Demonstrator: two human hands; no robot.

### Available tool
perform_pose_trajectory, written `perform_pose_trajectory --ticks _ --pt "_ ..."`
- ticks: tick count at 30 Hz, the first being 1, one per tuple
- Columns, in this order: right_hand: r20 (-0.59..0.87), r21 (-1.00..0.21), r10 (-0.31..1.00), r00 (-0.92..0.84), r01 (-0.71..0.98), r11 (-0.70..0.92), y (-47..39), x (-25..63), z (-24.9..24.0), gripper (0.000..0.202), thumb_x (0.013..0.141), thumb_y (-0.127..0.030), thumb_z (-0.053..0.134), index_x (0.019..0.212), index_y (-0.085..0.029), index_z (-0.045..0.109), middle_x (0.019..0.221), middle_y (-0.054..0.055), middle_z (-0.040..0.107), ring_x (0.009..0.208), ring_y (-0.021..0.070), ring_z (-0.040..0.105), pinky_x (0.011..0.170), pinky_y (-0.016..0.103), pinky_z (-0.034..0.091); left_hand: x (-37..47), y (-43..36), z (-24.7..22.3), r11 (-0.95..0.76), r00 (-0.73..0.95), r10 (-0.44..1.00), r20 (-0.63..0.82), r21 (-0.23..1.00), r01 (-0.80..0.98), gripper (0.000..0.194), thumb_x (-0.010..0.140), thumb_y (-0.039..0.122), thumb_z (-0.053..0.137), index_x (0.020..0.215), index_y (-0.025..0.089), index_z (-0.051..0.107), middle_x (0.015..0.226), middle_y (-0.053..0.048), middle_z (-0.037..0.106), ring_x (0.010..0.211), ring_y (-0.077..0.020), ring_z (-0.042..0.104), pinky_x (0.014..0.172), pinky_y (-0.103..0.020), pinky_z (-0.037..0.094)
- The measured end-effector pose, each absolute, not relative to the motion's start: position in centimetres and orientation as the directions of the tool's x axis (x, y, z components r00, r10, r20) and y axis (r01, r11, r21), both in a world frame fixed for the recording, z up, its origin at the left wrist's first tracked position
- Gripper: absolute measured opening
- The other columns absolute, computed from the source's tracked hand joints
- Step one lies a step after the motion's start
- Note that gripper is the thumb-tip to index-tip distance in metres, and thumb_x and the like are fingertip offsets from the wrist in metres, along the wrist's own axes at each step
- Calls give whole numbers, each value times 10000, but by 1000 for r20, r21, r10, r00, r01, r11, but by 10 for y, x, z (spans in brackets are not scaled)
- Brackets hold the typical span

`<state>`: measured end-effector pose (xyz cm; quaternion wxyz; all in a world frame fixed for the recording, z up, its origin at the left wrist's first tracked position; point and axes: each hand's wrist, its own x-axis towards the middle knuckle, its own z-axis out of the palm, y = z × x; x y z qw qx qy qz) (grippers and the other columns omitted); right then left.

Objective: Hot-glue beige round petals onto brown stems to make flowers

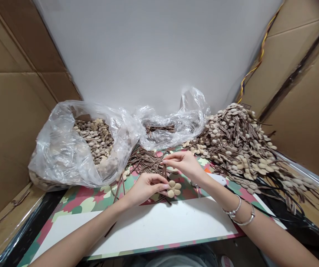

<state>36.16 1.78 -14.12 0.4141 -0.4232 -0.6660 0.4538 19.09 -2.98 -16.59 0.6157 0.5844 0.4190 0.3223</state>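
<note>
My left hand (148, 189) pinches a beige five-petal flower (174, 189) by its left edge, just above the white sheet (159, 222). Up and to the right of the flower, my right hand (183, 163) has its thumb and finger closed at the top of a brown striped ribbon strip (164, 170). Behind both hands lies a loose heap of brown ribbon strips (145, 159). Part of a white tool (216, 178) with an orange piece shows beyond my right forearm, and a black cable runs from it to the right.
A clear plastic bag (62, 148) full of beige flowers stands at the left. Another clear bag (173, 137) with ribbon strips lies at the back middle. A large pile of flowers with ribbons (237, 141) covers the right. Cardboard walls (306, 85) rise on both sides.
</note>
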Motion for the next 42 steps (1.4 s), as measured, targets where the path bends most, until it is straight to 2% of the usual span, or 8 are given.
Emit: perform_pose_trajectory --ticks 7,11,18,25,30,34,38,42 --pt "117 -957 932 -343 212 198 16 366 -134 246 672 -334 669 789 -124 719 718 58 681 627 136 560 543 232 403 178 -23 -161 -7 449 885 -121 962 273 220 699 327 669 800 135 704 799 -55 699 743 -175 626 675 -242 471" --pt "85 -957 920 -383 225 182 13 366 -132 222 679 -325 663 779 -134 719 730 53 681 619 130 550 534 228 394 170 -18 -157 -1 408 908 -95 973 229 225 682 324 690 813 141 702 912 -70 692 871 -197 607 751 -256 458" --pt "129 -945 908 -399 227 234 12 359 -140 232 674 -352 671 768 -148 729 739 48 682 668 150 571 576 232 416 176 -23 -159 -59 334 941 -47 952 300 255 704 350 657 832 139 721 809 -60 706 721 -174 609 648 -238 450" --pt "30 -966 926 -377 226 123 11 362 -136 340 674 -438 667 888 -177 708 786 42 669 635 133 538 541 228 386 177 -25 -157 -103 307 952 2 943 315 264 706 381 651 829 161 726 826 -52 711 735 -178 611 658 -233 449" --pt "-29 -950 888 -459 290 119 11 367 -136 311 689 -461 640 655 -162 722 550 -4 563 527 99 423 501 231 306 178 -26 -155 -76 291 957 -14 952 296 264 712 368 646 840 150 722 812 -51 706 710 -166 601 639 -226 440" --pt "-89 -935 895 -437 346 76 12 365 -143 275 662 -427 659 681 -165 740 548 3 573 518 102 408 478 236 273 180 -27 -156 -52 293 955 -35 958 284 232 712 335 649 837 155 723 818 -44 706 733 -165 601 661 -219 438" --pt "-90 -951 900 -426 305 50 10 359 -147 230 675 -370 644 702 -164 742 607 16 623 556 112 459 506 233 315 181 -28 -156 -49 277 960 -33 957 285 218 717 323 640 836 159 721 826 -42 706 756 -172 605 672 -223 438" --pt "-17 -977 915 -404 203 72 8 357 -145 223 682 -356 643 695 -149 724 680 29 639 597 115 485 526 226 343 181 -28 -154 -20 250 967 -55 957 290 248 708 350 646 828 143 710 811 -48 701 739 -174 607 656 -234 442"
